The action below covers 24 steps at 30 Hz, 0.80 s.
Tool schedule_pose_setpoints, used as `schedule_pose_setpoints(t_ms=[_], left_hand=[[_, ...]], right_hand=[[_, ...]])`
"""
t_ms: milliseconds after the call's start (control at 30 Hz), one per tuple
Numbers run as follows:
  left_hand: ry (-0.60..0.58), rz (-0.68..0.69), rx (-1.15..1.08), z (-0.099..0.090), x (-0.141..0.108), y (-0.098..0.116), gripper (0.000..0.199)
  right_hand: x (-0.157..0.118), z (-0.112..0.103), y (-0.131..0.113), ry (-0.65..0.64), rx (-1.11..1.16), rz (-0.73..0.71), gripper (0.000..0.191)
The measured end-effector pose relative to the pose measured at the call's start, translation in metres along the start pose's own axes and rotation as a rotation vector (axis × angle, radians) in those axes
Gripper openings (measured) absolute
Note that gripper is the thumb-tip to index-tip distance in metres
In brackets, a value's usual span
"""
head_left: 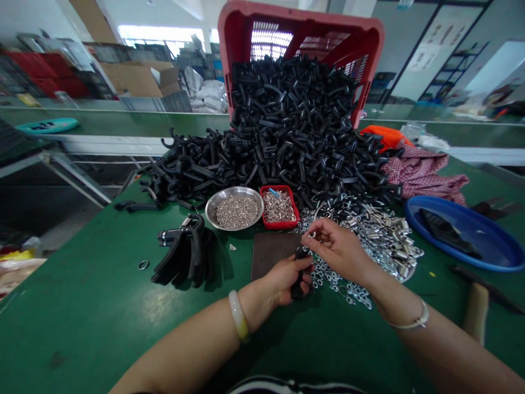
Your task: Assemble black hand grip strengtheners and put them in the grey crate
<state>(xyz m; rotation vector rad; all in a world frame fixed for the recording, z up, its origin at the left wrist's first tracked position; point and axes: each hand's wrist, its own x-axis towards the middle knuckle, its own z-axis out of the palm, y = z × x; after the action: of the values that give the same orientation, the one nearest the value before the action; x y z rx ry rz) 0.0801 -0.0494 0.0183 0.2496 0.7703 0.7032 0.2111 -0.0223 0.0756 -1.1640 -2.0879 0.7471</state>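
My left hand (289, 278) is closed around a black plastic handle (298, 288), held upright over the near right edge of a dark square plate (266, 254). Just above the handle's top end, my right hand (338, 249) pinches with thumb and forefinger; whatever is between the fingertips is too small to make out. Small metal rings (348, 293) lie scattered beneath and beside my right hand. Left of the plate stands a stack of black curved handles (184, 257) with metal fittings on top.
A red crate (301, 13) spills a heap of black handles (283, 137) over the table's back. In front sit a metal bowl (235, 210) of small parts and a red tray (280, 224) of pins. At right are springs (396, 243), a blue tray (488, 260) and a hammer (478, 306).
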Motion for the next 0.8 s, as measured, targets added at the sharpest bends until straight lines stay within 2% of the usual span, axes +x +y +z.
schedule_pose_setpoints(t_ms=[133,233,333,433,500,567,633,700,800], left_hand=[[-0.002,0.015,0.013,-0.002,0.002,-0.001,0.017],[-0.042,0.015,0.057,-0.001,-0.002,-0.001,0.023],[-0.181,0.022,0.13,-0.001,-0.008,0.002,0.026],[-0.33,-0.039,0.172,-0.005,-0.014,0.006,0.024],[-0.364,-0.055,0.108,-0.009,-0.015,0.009,0.021],[-0.351,-0.058,-0.035,-0.013,-0.014,0.013,0.021],[-0.284,-0.047,-0.179,-0.018,-0.011,0.017,0.02],[-0.169,-0.005,-0.262,-0.022,-0.008,0.02,0.017],[0.004,0.033,-0.297,-0.025,-0.007,0.021,0.014]], right_hand=[[0.0,0.001,-0.002,-0.027,-0.048,-0.024,0.016],[0.003,0.0,0.001,-0.036,-0.024,0.011,0.017],[0.007,0.0,0.014,-0.065,0.201,0.18,0.021],[0.01,0.001,0.031,-0.22,0.512,0.407,0.029],[0.014,0.001,0.041,-0.229,0.51,0.454,0.031],[0.02,0.002,0.049,-0.067,0.29,0.375,0.028],[0.029,0.003,0.054,0.062,-0.032,0.207,0.019],[0.041,0.009,0.055,0.007,-0.298,0.016,0.012],[0.061,0.027,0.048,-0.219,-0.476,-0.188,0.02]])
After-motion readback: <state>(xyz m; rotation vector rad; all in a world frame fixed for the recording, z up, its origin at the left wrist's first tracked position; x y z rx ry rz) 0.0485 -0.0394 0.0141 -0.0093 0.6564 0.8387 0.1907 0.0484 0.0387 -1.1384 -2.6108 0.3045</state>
